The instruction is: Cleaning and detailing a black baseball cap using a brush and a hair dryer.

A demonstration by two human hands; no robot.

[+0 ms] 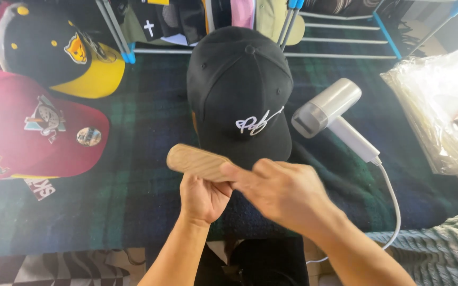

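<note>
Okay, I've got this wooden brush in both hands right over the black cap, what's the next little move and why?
Probably lower the wooden brush onto the black cap. The left hand grips its underside and the right hand covers its near end, so it is held just above the cap's brim. The cap lies flat on the plaid blanket, directly beneath the brush, with the handheld steamer set aside.

One head-worn view — steeply downward, close over the plaid-covered table [133,212].
</note>
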